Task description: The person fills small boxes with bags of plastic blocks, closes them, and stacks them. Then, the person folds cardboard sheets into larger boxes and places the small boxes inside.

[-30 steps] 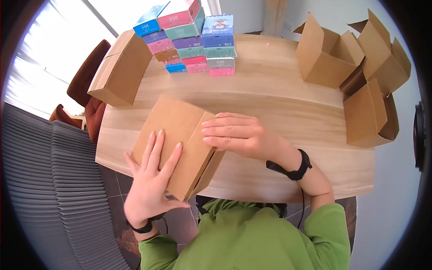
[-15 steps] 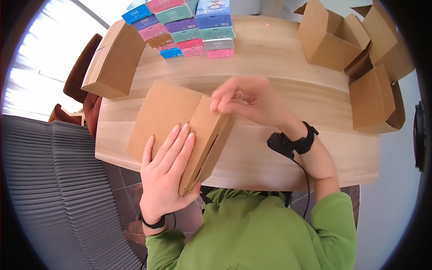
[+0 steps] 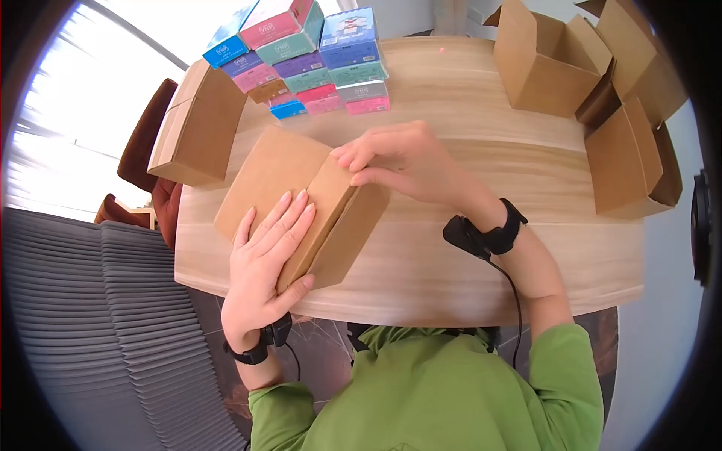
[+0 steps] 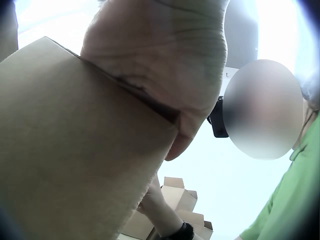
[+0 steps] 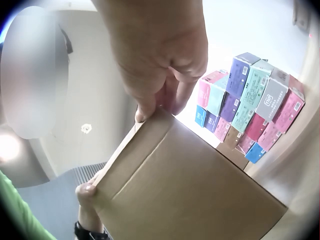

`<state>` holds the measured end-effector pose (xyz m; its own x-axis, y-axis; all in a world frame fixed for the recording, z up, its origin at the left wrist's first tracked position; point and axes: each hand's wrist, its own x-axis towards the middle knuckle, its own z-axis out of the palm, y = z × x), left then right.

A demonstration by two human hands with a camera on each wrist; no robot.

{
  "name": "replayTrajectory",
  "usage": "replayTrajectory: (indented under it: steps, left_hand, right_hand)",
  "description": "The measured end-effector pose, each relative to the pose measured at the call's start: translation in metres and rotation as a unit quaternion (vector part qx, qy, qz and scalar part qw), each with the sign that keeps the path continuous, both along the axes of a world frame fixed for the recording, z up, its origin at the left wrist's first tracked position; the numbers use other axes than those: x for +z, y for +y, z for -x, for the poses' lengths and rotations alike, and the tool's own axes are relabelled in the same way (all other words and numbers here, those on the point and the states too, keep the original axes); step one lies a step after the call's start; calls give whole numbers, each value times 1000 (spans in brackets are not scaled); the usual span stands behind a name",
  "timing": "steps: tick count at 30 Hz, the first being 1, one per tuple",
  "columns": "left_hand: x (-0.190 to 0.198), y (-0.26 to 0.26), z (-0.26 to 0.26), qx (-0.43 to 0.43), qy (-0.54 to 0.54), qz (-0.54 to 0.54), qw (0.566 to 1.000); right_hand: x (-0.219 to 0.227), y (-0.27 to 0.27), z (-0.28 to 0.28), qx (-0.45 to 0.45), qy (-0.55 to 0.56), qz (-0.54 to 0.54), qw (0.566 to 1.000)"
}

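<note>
In the head view a closed cardboard box is held tilted above the near left part of the table. The left hand lies with straight fingers across its upper face, thumb at the near edge. At the far right corner the right hand pinches the edge of the lid. The left wrist view has the left palm against the box beside a narrow dark slit. In the right wrist view the right fingertips and thumb meet at a corner of the box.
Colourful small boxes are stacked at the back of the wooden table. A closed carton stands at the left edge. Several open cartons stand at the right. Chairs are beyond the left edge.
The left hand has slid over the upper face toward the lid edge. The right hand, earlier flat-fingered on the box, now pinches its corner. The box has turned slightly, showing more of its side.
</note>
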<state>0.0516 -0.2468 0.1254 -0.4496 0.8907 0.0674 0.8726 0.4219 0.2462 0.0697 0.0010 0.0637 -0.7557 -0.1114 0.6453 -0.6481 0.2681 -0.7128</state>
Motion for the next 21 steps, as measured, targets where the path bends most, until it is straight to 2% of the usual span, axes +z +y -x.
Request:
replayTrajectory:
  steps: [6,8,11,14,15,17,21]
  left_hand:
    - [5,16,-6,38,30,40,998]
    - [1,18,-8,52,35,20,998]
    - [-2,18,-10,70,46,4,996]
    - [-1,8,-15,101,46,2,994]
    - [0,2,-17,107,44,7,993]
    - [-3,-14,-27,158,60,19,985]
    - [-6,-43,-36,266,100,72,956]
  right_hand:
    - [-14,-2,10,-19,33,25,999]
    - [-21,-1,12,-9,57,50,997]
    - [-20,-6,11,-2,46,71,996]
    - [-31,-24,17,37,-5,186,982]
    - [-28,-32,15,48,-10,167,985]
    - [-24,-50,12,64,-21,132,989]
    - [-23,-101,36,84,18,126,988]
